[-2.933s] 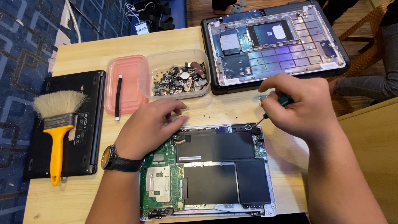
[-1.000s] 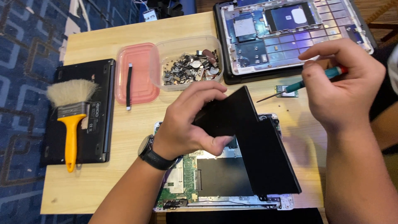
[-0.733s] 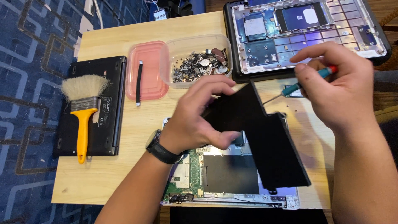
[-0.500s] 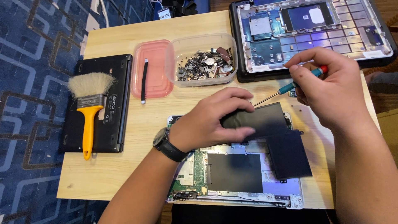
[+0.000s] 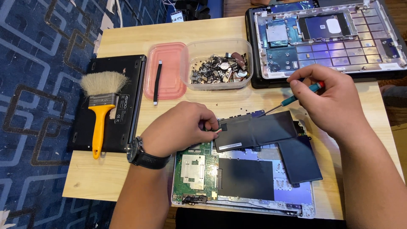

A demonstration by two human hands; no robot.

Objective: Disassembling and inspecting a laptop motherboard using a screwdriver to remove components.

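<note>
Left hand (image 5: 180, 129), fingers pinched shut, grips the left end of the L-shaped black battery pack (image 5: 265, 140), which lies tilted across the opened laptop base (image 5: 243, 178) at the near table edge; right hand (image 5: 328, 99), closed, holds a teal-handled screwdriver (image 5: 292, 99) with its tip just beside the pack's far edge. Handling is best done by the pack's rigid edges, without bending it and with the tip kept off its skin. Green circuit board (image 5: 195, 167) lies exposed beneath. Open tabletop (image 5: 114, 178) lies to the near left; farther off, a parts tub (image 5: 218, 63), pink lid (image 5: 165, 70) and second opened chassis (image 5: 326, 38) crowd the far side.
</note>
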